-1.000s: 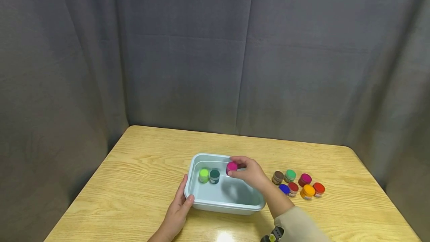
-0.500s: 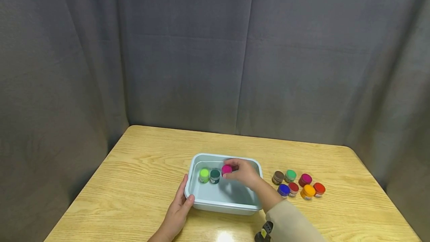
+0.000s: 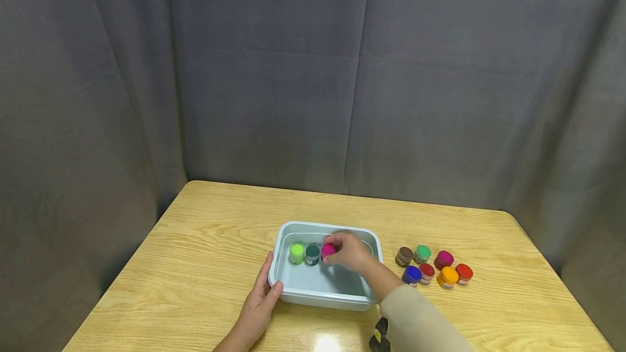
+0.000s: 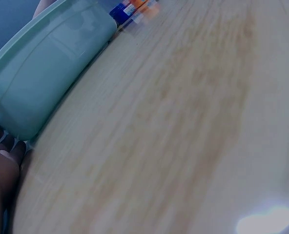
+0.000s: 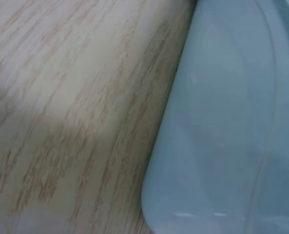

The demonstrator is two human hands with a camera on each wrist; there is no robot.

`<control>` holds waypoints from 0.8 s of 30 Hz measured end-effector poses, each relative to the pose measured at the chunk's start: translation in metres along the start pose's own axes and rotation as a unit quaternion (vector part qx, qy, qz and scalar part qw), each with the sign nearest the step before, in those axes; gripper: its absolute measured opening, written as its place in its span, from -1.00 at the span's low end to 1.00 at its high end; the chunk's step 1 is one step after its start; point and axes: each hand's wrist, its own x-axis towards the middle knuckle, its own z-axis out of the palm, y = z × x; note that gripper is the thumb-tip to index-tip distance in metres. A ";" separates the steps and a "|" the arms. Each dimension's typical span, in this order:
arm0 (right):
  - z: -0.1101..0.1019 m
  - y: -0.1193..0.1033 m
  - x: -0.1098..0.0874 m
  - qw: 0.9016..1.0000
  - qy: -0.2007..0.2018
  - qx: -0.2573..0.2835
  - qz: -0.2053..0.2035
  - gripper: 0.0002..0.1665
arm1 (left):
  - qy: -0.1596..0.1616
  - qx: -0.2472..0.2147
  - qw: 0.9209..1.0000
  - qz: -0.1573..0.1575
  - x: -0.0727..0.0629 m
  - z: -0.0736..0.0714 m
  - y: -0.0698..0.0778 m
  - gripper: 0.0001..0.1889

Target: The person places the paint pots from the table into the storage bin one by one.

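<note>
A pale blue plastic bin (image 3: 323, 296) stands on the wooden table. Inside it, my right hand (image 3: 351, 254) pinches a small magenta-lidded paint jar (image 3: 327, 251) between thumb and fingers. To that jar's left stand a dark green paint jar (image 3: 312, 255) and a lime green paint jar (image 3: 296, 253), forming a row. My left hand (image 3: 256, 304) holds the bin's near left corner, thumb at the front rim and fingers along the left side. The left wrist view shows the bin's outer wall (image 4: 51, 63) and part of that hand. Only bin wall (image 5: 222, 122) and tabletop appear in the right wrist view.
Right of the bin, several paint jars stand grouped: brown (image 3: 404, 256), green (image 3: 422, 253), magenta (image 3: 444, 259), blue (image 3: 412, 275), dark red (image 3: 426, 272), orange (image 3: 448, 276) and red (image 3: 464, 274). A grey curtain (image 3: 269, 80) hangs behind the table (image 3: 195, 265).
My right hand has moved left and down into the bin with the magenta paint jar, bringing it beside the dark green one. My left hand stays at the corner.
</note>
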 end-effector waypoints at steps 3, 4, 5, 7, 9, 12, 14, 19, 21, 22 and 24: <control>0.003 0.000 0.002 1.000 -0.001 -0.012 0.008 -0.51 | -0.002 -0.003 1.000 0.000 0.000 0.000 0.000 -0.35; 0.004 0.000 0.002 1.000 -0.001 -0.016 0.007 -0.51 | -0.002 -0.003 1.000 0.000 0.000 0.000 0.000 -0.35; 0.005 -0.001 0.002 1.000 0.000 -0.016 0.011 -0.52 | -0.003 -0.003 1.000 -0.001 0.000 0.000 0.000 -0.35; 0.007 -0.001 0.003 1.000 -0.001 -0.020 0.010 -0.53 | -0.004 -0.003 1.000 -0.002 0.001 0.000 0.000 -0.35; 0.008 -0.002 0.002 1.000 -0.001 -0.022 0.008 -0.53 | -0.003 -0.003 1.000 -0.004 0.001 0.000 0.000 -0.35; 0.009 -0.003 0.002 1.000 -0.006 -0.019 0.012 -0.52 | -0.003 -0.004 1.000 -0.005 0.001 0.000 0.000 -0.35; 0.009 -0.004 0.001 1.000 -0.009 -0.019 0.015 -0.51 | -0.003 -0.004 1.000 -0.006 0.000 0.000 0.000 -0.35; 0.008 -0.005 0.001 1.000 -0.013 -0.014 0.022 -0.50 | -0.002 -0.005 1.000 -0.004 0.000 0.000 0.000 -0.35; 0.008 -0.005 0.001 1.000 -0.013 -0.011 0.023 -0.49 | 0.000 -0.003 1.000 -0.006 0.000 0.000 0.000 -0.35; 0.008 -0.005 0.001 1.000 -0.013 -0.010 0.023 -0.49 | 0.001 -0.001 1.000 -0.007 0.001 0.000 0.000 -0.35; 0.008 -0.005 0.000 1.000 -0.012 -0.009 0.022 -0.48 | 0.000 0.004 1.000 -0.010 0.001 0.000 0.000 -0.35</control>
